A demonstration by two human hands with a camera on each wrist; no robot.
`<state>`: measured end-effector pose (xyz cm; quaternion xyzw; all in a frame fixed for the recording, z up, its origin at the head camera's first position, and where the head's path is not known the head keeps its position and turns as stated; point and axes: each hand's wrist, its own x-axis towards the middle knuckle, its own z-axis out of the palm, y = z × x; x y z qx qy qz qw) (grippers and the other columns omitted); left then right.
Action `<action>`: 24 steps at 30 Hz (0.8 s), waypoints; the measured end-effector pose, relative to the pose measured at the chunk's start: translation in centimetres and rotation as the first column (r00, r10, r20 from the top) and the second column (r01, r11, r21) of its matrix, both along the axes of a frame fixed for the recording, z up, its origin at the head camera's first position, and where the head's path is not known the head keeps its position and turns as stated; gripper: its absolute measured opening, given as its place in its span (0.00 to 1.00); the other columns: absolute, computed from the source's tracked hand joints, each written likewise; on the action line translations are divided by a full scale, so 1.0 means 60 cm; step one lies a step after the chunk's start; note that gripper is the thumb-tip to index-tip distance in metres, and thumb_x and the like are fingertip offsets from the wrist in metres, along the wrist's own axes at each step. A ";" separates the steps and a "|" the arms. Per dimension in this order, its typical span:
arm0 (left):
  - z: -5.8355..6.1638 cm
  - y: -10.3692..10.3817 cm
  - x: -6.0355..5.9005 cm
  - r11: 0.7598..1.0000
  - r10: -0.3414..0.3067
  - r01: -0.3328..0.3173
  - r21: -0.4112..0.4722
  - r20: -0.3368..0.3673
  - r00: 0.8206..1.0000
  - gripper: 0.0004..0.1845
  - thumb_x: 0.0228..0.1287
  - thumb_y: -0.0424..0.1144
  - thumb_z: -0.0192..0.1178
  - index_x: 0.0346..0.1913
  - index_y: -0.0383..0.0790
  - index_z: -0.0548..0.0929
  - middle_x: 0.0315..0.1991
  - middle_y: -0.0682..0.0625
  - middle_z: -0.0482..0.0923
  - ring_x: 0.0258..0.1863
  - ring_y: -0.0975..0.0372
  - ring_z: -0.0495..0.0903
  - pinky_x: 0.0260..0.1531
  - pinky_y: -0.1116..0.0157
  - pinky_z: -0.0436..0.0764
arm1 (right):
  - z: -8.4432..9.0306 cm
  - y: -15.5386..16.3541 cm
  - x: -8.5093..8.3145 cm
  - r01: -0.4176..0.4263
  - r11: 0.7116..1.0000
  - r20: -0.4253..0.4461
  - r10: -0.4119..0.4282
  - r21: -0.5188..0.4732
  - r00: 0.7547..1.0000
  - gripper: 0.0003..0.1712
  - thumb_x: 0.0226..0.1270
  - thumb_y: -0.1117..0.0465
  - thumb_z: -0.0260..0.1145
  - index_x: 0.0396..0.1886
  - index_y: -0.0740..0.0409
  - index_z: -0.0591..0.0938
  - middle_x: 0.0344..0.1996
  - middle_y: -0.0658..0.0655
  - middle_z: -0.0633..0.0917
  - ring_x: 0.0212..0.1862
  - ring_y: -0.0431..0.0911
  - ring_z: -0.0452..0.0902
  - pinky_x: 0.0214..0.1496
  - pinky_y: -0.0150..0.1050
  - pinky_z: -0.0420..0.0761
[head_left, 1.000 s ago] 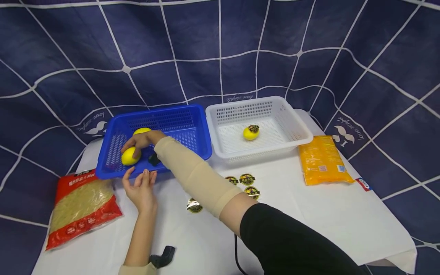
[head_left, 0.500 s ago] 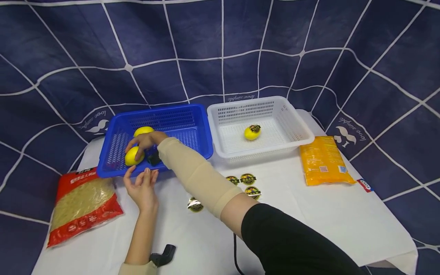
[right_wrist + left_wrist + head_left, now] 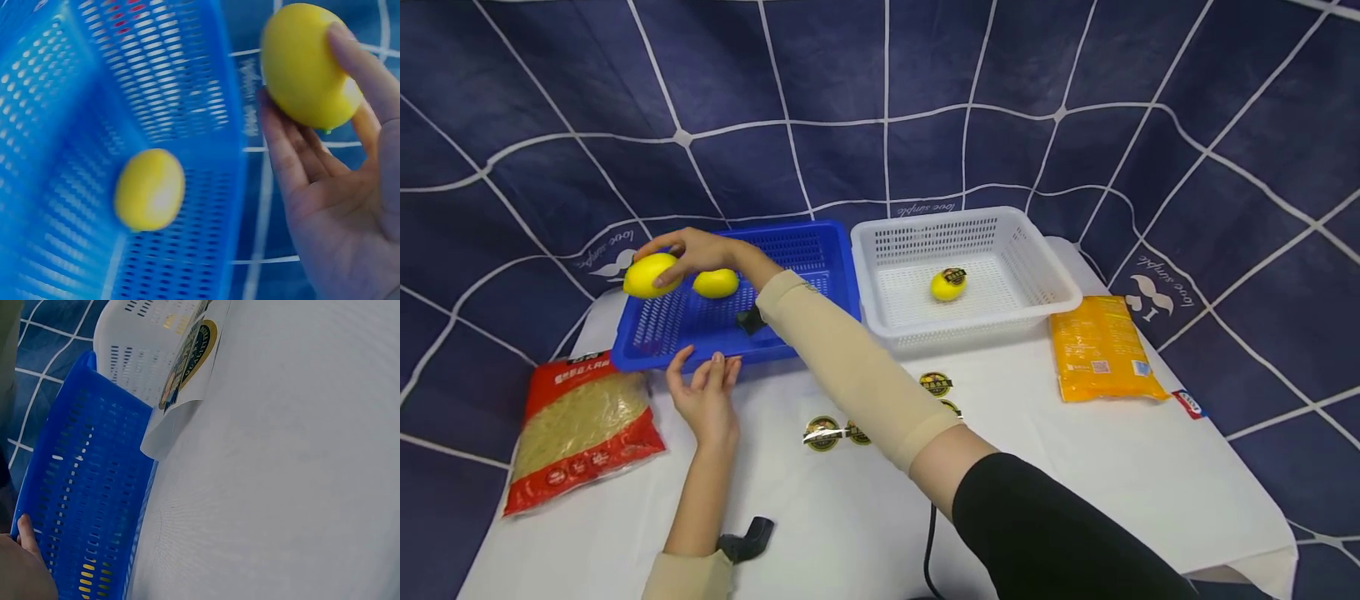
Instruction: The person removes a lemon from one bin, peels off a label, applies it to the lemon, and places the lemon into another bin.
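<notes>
One lemon (image 3: 948,284) with a dark round label already lay in the white basket (image 3: 1045,275), while one bare lemon (image 3: 716,283) remained in the blue basket (image 3: 820,250), so by the look of it the work stood partway through. The right hand (image 3: 696,250) had its grip clasped around a second unlabelled lemon (image 3: 650,274), raised above the blue basket's far left corner; fingers and thumb curled over it, as the right wrist view showed plainly. That fruit was smooth, bright yellow, oval with a small nub at one end, and bore no label. The left hand (image 3: 703,400) lay relaxed and released on the white tabletop (image 3: 1075,467), fingertips touching the blue basket's near rim. Several round stickers (image 3: 822,432) waited nearby.
</notes>
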<state>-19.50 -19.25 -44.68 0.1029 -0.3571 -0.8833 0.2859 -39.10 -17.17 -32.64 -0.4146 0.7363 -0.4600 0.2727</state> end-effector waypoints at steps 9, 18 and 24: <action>0.003 -0.010 -0.003 0.998 -0.045 0.046 -0.036 0.020 0.999 0.24 0.58 0.24 0.58 0.56 0.40 0.64 0.27 0.41 0.76 0.28 0.54 0.83 0.40 0.61 0.81 | 0.083 0.081 0.064 -0.010 0.962 -0.096 -0.017 -0.272 0.995 0.31 0.55 0.68 0.68 0.61 0.62 0.71 0.55 0.51 0.76 0.50 0.43 0.73 0.50 0.28 0.75; -0.006 -0.003 -0.018 0.998 -0.056 0.056 0.007 0.047 0.997 0.27 0.55 0.22 0.60 0.57 0.41 0.65 0.24 0.42 0.75 0.27 0.53 0.82 0.39 0.61 0.82 | 0.122 0.225 0.166 0.073 0.910 -0.154 -0.148 -0.409 0.977 0.32 0.54 0.70 0.68 0.60 0.67 0.71 0.58 0.57 0.74 0.52 0.44 0.73 0.55 0.29 0.73; 0.013 -0.007 -0.007 0.998 -0.065 0.067 -0.018 0.093 0.994 0.28 0.54 0.22 0.61 0.56 0.40 0.64 0.23 0.41 0.76 0.28 0.53 0.83 0.38 0.62 0.82 | 0.106 0.316 0.240 0.174 0.883 -0.119 -0.248 -0.436 0.962 0.32 0.52 0.71 0.70 0.59 0.67 0.72 0.57 0.57 0.74 0.49 0.45 0.76 0.51 0.36 0.78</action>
